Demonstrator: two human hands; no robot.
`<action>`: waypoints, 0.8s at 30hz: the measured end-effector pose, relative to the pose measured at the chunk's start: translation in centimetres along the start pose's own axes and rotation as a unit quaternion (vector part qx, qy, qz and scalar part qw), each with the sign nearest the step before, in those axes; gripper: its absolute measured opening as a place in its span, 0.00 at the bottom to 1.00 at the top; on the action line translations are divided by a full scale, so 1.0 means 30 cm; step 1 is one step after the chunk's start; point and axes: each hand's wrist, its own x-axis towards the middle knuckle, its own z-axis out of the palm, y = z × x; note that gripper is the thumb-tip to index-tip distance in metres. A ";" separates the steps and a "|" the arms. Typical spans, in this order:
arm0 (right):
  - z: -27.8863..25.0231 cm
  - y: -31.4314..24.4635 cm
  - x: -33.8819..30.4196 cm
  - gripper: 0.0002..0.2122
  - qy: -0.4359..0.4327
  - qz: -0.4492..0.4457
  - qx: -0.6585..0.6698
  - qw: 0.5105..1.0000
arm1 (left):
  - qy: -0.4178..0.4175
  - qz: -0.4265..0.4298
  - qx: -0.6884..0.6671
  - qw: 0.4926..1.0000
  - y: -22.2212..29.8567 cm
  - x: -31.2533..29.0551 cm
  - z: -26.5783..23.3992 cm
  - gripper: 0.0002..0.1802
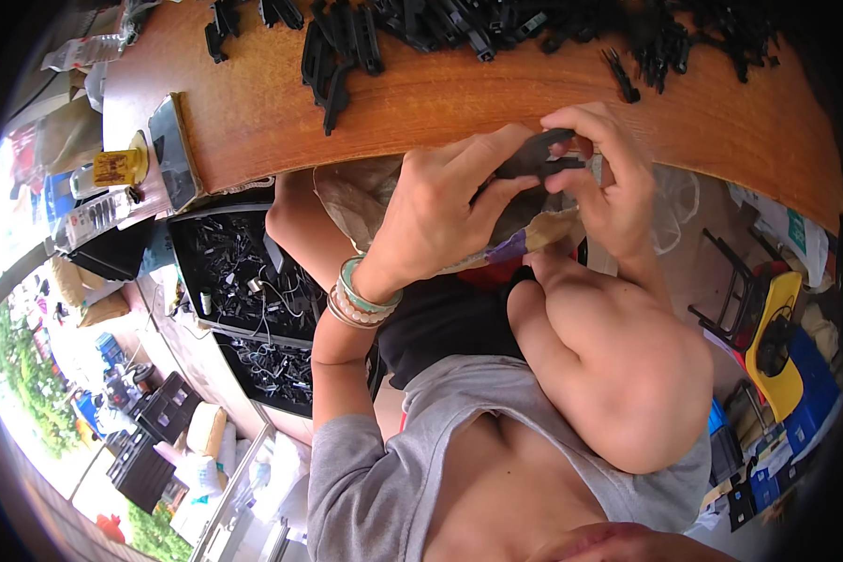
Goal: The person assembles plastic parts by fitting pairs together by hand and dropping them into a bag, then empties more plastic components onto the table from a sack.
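Just off the near edge of the wooden table, a black plastic part [534,157] is held between my two hands. My left hand [454,192], with bracelets on its wrist, pinches the part's left side between thumb and fingers. On the other side, the curled fingers and thumb of my right hand [607,169] grip the right end. Fingers cover much of the part, so its exact kind does not show. Under my hands, a brownish sack [351,201] lies open around my lap.
Black plastic pieces [342,51] are heaped along the far side of the brown table [253,117]. Black crates [244,332] full of small dark parts and cables stand at the left. A yellow chair-like object [776,342] is at the right.
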 end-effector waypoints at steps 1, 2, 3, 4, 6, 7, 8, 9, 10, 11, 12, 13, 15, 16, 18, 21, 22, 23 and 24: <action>-0.006 0.015 -0.006 0.14 0.000 -0.030 -0.023 0.999 | -0.001 0.020 0.007 1.000 0.002 -0.001 0.000 0.17; -0.010 0.023 -0.010 0.14 0.002 -0.059 -0.048 0.997 | -0.002 0.021 0.005 1.000 0.008 0.002 0.000 0.17; -0.010 0.021 -0.011 0.14 0.002 -0.058 -0.049 0.997 | -0.009 0.008 0.027 1.000 0.016 0.004 0.000 0.16; -0.009 0.018 -0.012 0.14 0.012 -0.060 -0.057 0.996 | -0.016 -0.005 0.048 0.999 0.022 0.005 0.001 0.16; -0.007 0.021 -0.013 0.14 0.021 -0.064 -0.064 0.996 | -0.005 -0.021 0.030 0.999 0.028 0.000 0.010 0.16; -0.008 0.026 -0.014 0.14 0.017 -0.060 -0.062 0.996 | 0.006 -0.037 0.011 0.999 0.028 -0.003 0.013 0.16; -0.010 0.029 -0.017 0.13 0.013 -0.056 -0.061 0.996 | 0.006 -0.037 0.010 0.999 0.019 -0.006 0.015 0.16; -0.011 0.026 -0.019 0.13 0.013 -0.056 -0.062 0.996 | 0.004 -0.019 0.009 1.000 0.004 -0.010 0.017 0.16; -0.011 0.021 -0.021 0.13 0.005 -0.036 -0.054 0.998 | 0.003 -0.001 0.008 1.000 -0.006 -0.012 0.015 0.16; -0.010 0.021 -0.018 0.13 -0.003 -0.019 -0.044 0.999 | 0.003 0.001 0.009 1.000 -0.008 -0.012 0.004 0.16; -0.020 0.023 -0.013 0.13 -0.001 -0.021 -0.045 0.999 | -0.027 -0.025 0.011 0.999 -0.009 -0.014 -0.012 0.17; -0.036 0.025 -0.008 0.13 -0.077 0.010 -0.020 0.997 | -0.057 -0.050 0.013 0.997 -0.014 -0.014 -0.031 0.17; -0.066 0.034 0.005 0.13 -0.146 0.041 -0.003 0.988 | -0.070 -0.010 0.018 0.997 -0.056 0.018 -0.056 0.18; -0.079 0.048 0.021 0.13 -0.143 -0.002 -0.014 0.990 | -0.050 0.031 0.067 0.996 -0.070 0.043 -0.062 0.15; -0.084 0.086 0.051 0.13 -0.146 -0.049 -0.016 0.988 | -0.025 0.066 0.124 0.990 -0.071 0.103 -0.070 0.13; -0.120 0.157 0.127 0.11 0.028 -0.148 -0.278 0.949 | 0.098 0.196 0.218 0.951 -0.129 0.268 0.020 0.12; -0.113 0.178 0.137 0.10 0.032 -0.114 -0.344 0.931 | 0.094 0.202 0.269 0.937 -0.145 0.311 0.046 0.11; -0.118 0.195 0.147 0.10 0.034 -0.114 -0.351 0.929 | 0.090 0.212 0.310 0.923 -0.157 0.358 0.085 0.11; -0.108 0.205 0.165 0.10 0.039 -0.124 -0.424 0.896 | 0.093 0.214 0.313 0.921 -0.162 0.392 0.107 0.11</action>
